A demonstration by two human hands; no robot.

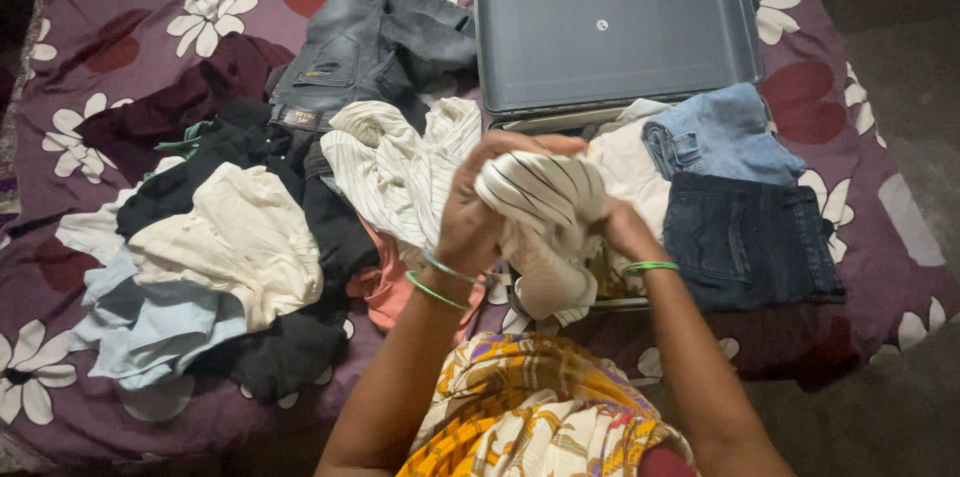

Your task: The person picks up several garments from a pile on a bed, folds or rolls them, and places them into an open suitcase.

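Gripping a white garment with thin dark stripes [545, 207], the left hand [470, 222] and the right hand [625, 232] press it into a bundle between them — the left closed over its near side, the right clenched against its far side, partly hidden by the cloth. Green bangles [440, 282] ring both wrists. Just beyond the hands lies an open grey suitcase [615, 27], its lid raised and bare. To the right of the right hand, folded light-blue jeans [720, 132] and dark-blue jeans [750, 237] sit side by side in the case's lower half. Left of the left hand, a loose heap of clothes [240, 247] — cream, black, pale blue and another striped piece — spreads over the bed's purple flowered sheet [130, 17], with grey jeans [375, 42] farther off.
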